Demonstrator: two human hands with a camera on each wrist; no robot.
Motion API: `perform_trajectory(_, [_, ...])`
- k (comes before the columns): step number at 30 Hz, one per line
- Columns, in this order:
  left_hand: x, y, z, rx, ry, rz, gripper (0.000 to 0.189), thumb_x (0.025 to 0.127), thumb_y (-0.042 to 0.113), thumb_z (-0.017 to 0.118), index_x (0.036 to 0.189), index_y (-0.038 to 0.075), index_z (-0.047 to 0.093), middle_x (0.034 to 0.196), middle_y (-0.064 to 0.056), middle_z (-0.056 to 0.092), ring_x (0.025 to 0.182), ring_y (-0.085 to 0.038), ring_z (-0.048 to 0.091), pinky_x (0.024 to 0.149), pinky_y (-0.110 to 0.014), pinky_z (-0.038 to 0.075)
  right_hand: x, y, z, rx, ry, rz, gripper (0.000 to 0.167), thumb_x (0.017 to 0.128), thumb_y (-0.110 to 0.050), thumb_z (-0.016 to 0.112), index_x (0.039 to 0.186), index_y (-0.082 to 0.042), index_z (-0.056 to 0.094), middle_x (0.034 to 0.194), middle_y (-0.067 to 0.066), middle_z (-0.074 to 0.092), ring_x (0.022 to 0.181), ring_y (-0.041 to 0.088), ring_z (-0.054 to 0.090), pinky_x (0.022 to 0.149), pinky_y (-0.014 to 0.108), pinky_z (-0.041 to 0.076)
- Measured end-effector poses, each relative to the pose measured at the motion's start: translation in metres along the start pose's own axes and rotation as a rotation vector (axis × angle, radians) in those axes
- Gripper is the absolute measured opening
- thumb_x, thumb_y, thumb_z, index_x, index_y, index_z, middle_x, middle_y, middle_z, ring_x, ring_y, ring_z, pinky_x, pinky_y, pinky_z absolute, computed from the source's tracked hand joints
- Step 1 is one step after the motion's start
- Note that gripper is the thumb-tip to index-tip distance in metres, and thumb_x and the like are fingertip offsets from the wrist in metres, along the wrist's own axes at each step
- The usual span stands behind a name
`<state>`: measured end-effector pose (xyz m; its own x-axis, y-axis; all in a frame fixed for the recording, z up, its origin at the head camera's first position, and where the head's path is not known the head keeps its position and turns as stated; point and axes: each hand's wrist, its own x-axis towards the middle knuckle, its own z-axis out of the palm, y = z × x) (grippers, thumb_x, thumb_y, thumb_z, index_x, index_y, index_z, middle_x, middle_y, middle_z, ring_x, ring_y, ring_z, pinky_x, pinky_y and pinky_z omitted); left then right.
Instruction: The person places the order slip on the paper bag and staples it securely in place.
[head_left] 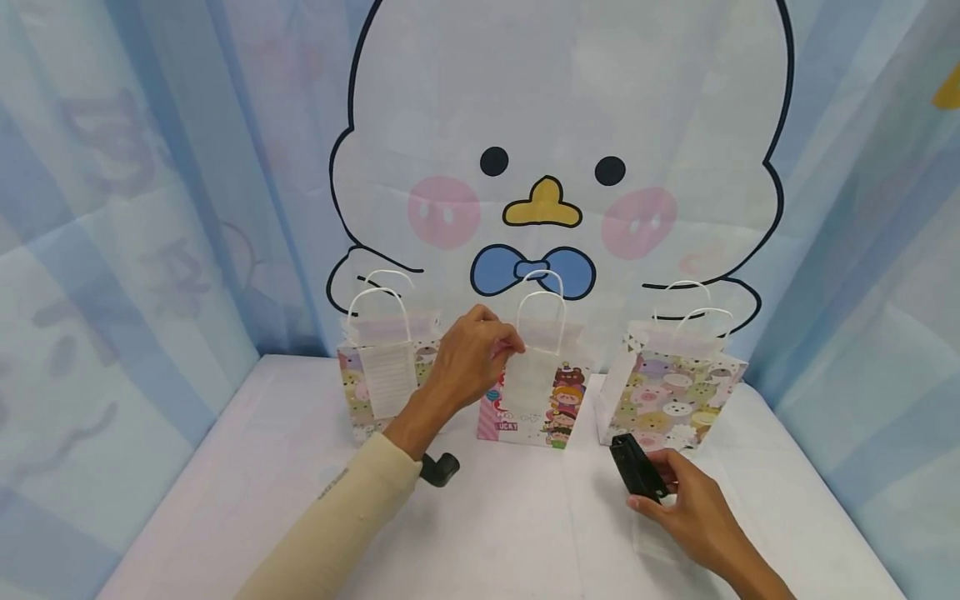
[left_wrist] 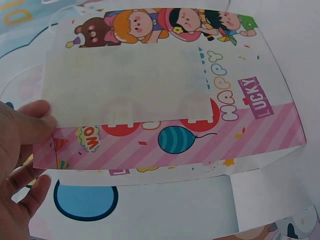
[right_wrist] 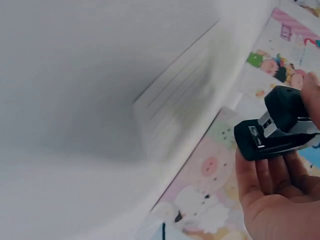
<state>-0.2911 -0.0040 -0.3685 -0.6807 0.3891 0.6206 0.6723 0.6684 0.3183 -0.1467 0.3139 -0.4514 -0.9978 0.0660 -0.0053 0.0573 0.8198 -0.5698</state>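
At the centre of the head view, the left hand (head_left: 472, 354) pinches the upper left corner of a card (head_left: 527, 387) at the top edge of the middle bag (head_left: 567, 408). The left wrist view shows thumb and forefinger meeting at the card's end, the other fingers below them, loosely bent. The card lies against the bag's front, covering part of the print; balloon, stripes and "LUCKY" show around it. Two white handles rise above.

At the lower right, the right hand (head_left: 693, 508) holds a black stapler (head_left: 637, 468) between thumb and fingers, its front end pointing to the upper left, just below the right bag (head_left: 671, 400). In the right wrist view, a gap shows between the stapler's upper arm and base.

Left of centre stands the left bag (head_left: 354, 392), a lined card (head_left: 388, 383) on its front. A loose lined sheet (right_wrist: 175, 90) lies on the white table (head_left: 510, 517), at the upper middle of the right wrist view. Behind all three bags hangs a backdrop (head_left: 562, 100) with a big cartoon face.
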Motion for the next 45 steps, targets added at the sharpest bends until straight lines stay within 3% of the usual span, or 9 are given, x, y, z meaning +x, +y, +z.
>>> perform_trajectory(4, [0.0, 0.001, 0.0, 0.002, 0.0, 0.003, 0.007, 0.097, 0.017, 0.078, 0.1, 0.017, 0.085, 0.094, -0.002, 0.072, 0.099, -0.017, 0.061, 0.086, -0.031, 0.06, 0.0, -0.015, 0.004, 0.051, 0.049, -0.064, 0.068, 0.085, -0.023, 0.091, 0.141, -0.005, 0.057, 0.125, 0.012, 0.071, 0.108, 0.023, 0.066, 0.094, 0.042, 0.059])
perform_trajectory(8, [0.0, 0.001, 0.0, 0.006, -0.001, 0.006, 0.007, 0.097, 0.018, 0.078, 0.1, 0.017, 0.085, 0.094, -0.001, 0.072, 0.099, -0.017, 0.061, 0.086, -0.032, 0.06, 0.001, -0.03, 0.006, 0.087, 0.067, -0.104, 0.07, 0.085, -0.021, 0.091, 0.144, -0.007, 0.057, 0.131, 0.013, 0.069, 0.114, 0.028, 0.068, 0.097, 0.048, 0.059])
perform_trajectory(16, [0.0, 0.0, -0.001, 0.002, -0.001, 0.008, 0.007, 0.097, 0.017, 0.079, 0.1, 0.017, 0.085, 0.095, -0.002, 0.072, 0.099, -0.017, 0.061, 0.086, -0.032, 0.06, 0.009, -0.056, 0.01, 0.149, 0.124, -0.2, 0.065, 0.082, -0.022, 0.093, 0.137, -0.009, 0.061, 0.127, 0.008, 0.07, 0.112, 0.023, 0.069, 0.1, 0.045, 0.059])
perform_trajectory(25, [0.0, -0.001, -0.001, 0.003, 0.0, 0.021, 0.006, 0.097, 0.018, 0.079, 0.099, 0.017, 0.084, 0.093, -0.001, 0.072, 0.099, -0.017, 0.061, 0.086, -0.031, 0.059, 0.018, -0.086, 0.01, 0.239, 0.161, -0.239, 0.063, 0.083, -0.022, 0.093, 0.136, -0.012, 0.059, 0.122, 0.007, 0.074, 0.111, 0.024, 0.071, 0.104, 0.055, 0.055])
perform_trajectory(32, [-0.001, 0.0, -0.002, 0.0, -0.006, 0.013, 0.007, 0.097, 0.019, 0.078, 0.1, 0.017, 0.084, 0.095, -0.002, 0.072, 0.099, -0.018, 0.061, 0.088, -0.033, 0.06, 0.029, -0.105, 0.007, 0.277, 0.205, -0.321, 0.064, 0.083, -0.014, 0.092, 0.137, -0.011, 0.058, 0.123, 0.006, 0.074, 0.111, 0.023, 0.073, 0.105, 0.05, 0.057])
perform_trajectory(41, [-0.001, 0.0, -0.002, 0.014, -0.007, 0.009, 0.006, 0.097, 0.019, 0.079, 0.1, 0.018, 0.084, 0.094, 0.0, 0.073, 0.1, -0.017, 0.061, 0.089, -0.033, 0.06, 0.046, -0.129, -0.003, 0.381, 0.233, -0.365, 0.064, 0.086, -0.013, 0.089, 0.14, -0.011, 0.054, 0.133, 0.009, 0.068, 0.125, 0.033, 0.069, 0.114, 0.059, 0.049])
perform_trajectory(45, [-0.001, 0.001, -0.002, 0.024, -0.008, 0.012, 0.007, 0.098, 0.02, 0.078, 0.1, 0.019, 0.084, 0.094, -0.001, 0.073, 0.099, -0.017, 0.061, 0.088, -0.032, 0.06, 0.053, -0.14, -0.005, 0.428, 0.231, -0.383, 0.064, 0.087, -0.008, 0.088, 0.14, -0.009, 0.053, 0.134, 0.011, 0.065, 0.125, 0.033, 0.067, 0.112, 0.057, 0.051])
